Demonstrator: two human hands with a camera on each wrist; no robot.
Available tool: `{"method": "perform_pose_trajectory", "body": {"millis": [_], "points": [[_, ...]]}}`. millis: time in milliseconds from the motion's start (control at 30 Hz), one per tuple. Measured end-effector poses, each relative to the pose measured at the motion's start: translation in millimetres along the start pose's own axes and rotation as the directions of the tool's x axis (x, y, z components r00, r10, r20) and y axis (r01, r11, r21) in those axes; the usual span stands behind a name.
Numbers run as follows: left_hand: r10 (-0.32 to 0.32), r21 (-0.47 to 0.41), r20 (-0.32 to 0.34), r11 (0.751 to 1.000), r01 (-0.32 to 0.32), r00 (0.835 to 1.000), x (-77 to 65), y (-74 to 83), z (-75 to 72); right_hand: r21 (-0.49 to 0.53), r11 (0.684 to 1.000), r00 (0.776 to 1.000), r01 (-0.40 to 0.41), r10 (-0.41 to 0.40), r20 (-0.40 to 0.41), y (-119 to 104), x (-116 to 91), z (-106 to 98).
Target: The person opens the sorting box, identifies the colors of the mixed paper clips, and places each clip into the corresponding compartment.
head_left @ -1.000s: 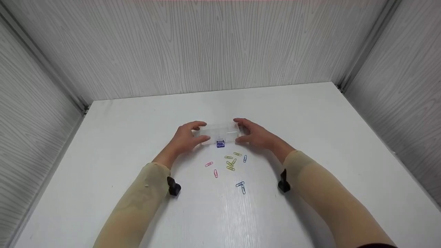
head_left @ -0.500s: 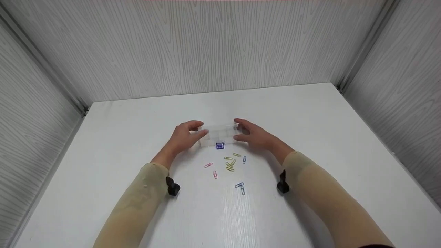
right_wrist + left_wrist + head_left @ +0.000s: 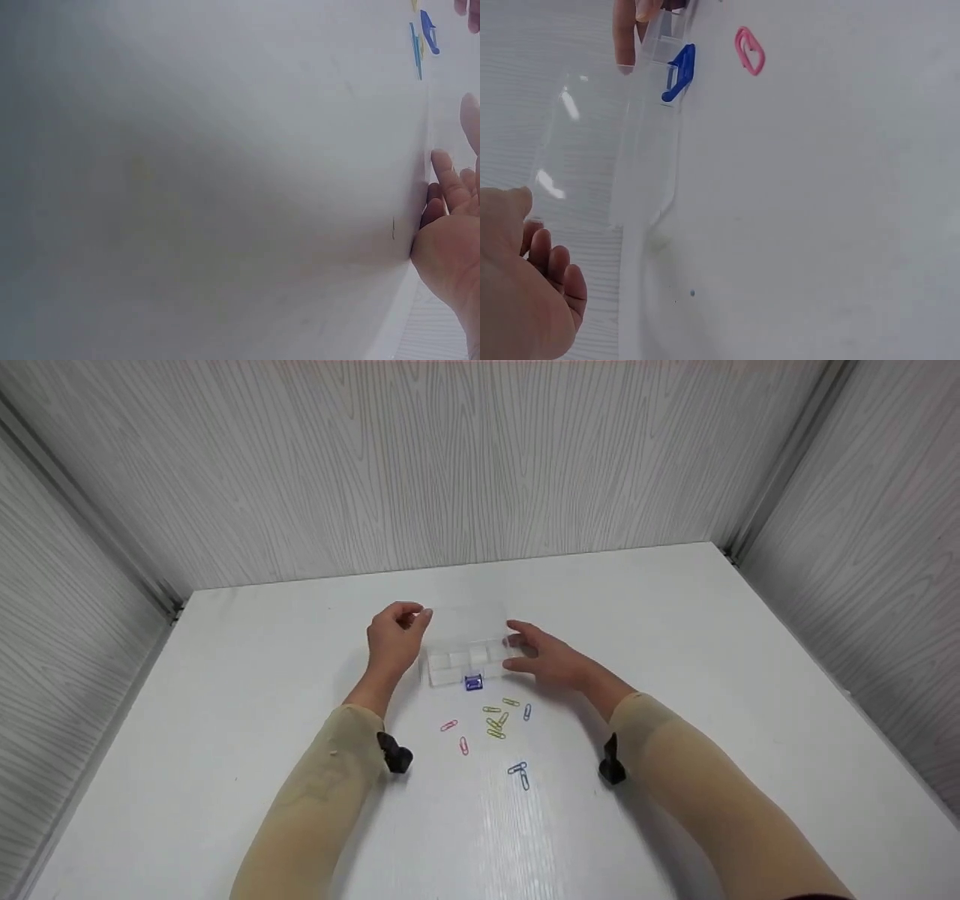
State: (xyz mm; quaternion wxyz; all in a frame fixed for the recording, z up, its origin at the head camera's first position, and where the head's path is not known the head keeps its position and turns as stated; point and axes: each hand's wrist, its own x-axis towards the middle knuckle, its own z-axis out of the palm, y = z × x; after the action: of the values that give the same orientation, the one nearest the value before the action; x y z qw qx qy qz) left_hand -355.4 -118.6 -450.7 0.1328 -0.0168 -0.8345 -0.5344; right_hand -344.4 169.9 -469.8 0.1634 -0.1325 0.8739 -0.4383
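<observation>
A clear plastic compartment box (image 3: pixel 448 676) with a blue latch (image 3: pixel 473 682) on its front sits on the white table, its see-through lid (image 3: pixel 469 622) raised at the back. My left hand (image 3: pixel 394 639) pinches the lid's left corner between thumb and fingers; the left wrist view shows the lid (image 3: pixel 585 150) tilted up from the box. Around the box's right end, my right hand (image 3: pixel 553 658) keeps its thumb in front and fingers behind. Several yellow paper clips (image 3: pixel 496 723), a couple of pink paper clips (image 3: pixel 449 726) and a few blue paper clips (image 3: pixel 517 769) lie in front.
The white table (image 3: pixel 300 615) runs back to a pale wood-grain wall (image 3: pixel 450 457), with similar panels at left and right. Black wrist cameras sit on both forearms, the left one (image 3: pixel 395 753) beside the sleeve cuff.
My left hand has moved up and back, swinging the box's lid open and baring the compartments. The right hand stays at the box's right end; the paper clips lie as before.
</observation>
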Motion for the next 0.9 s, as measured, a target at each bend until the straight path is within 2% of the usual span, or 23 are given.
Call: {"method": "perform_pose_trajectory", "body": {"millis": [100, 233, 367, 467, 667, 800, 900], "points": [[-0.03, -0.015, -0.032, 0.999, 0.029, 0.999, 3.7, -1.7, 1.3, 0.008, 1.0, 1.0, 0.003, -0.003, 0.004, -1.4, 0.2, 0.9], [-0.047, -0.015, -0.026, 0.999, 0.047, 0.999, 5.4, -3.3, -0.2, 0.007, 1.0, 1.0, 0.014, -0.014, 0.011, -2.7, 1.0, 1.6], [-0.055, 0.026, 0.012, 0.998, 0.055, 0.998, 5.1, -3.9, -2.5, 0.004, 1.0, 1.0, 0.011, -0.011, 0.012, -2.8, 1.6, 1.5], [-0.06, 0.085, 0.077, 0.995, 0.054, 0.995, 4.5, -5.5, -3.1, 0.008, 1.0, 1.0, 0.008, -0.008, 0.009, -2.1, 1.3, 0.7], [-0.108, 0.159, 0.232, 0.985, 0.071, 0.967, 2.3, -9.7, -2.5, -0.003, 1.0, 1.0, 0.006, -0.006, -0.004, 0.5, -0.7, -0.3], [-0.153, 0.22, 0.295, 0.971, 0.089, 0.943, 2.2, -11.1, -2.7, 0.002, 1.0, 1.0, 0.003, -0.003, -0.006, -0.1, -1.3, -0.6], [-0.172, 0.279, 0.336, 0.957, 0.076, 0.926, 3.3, -11.2, -2.1, 0.006, 1.0, 1.0, -0.006, 0.006, -0.005, -1.3, -1.7, -1.5]]}}
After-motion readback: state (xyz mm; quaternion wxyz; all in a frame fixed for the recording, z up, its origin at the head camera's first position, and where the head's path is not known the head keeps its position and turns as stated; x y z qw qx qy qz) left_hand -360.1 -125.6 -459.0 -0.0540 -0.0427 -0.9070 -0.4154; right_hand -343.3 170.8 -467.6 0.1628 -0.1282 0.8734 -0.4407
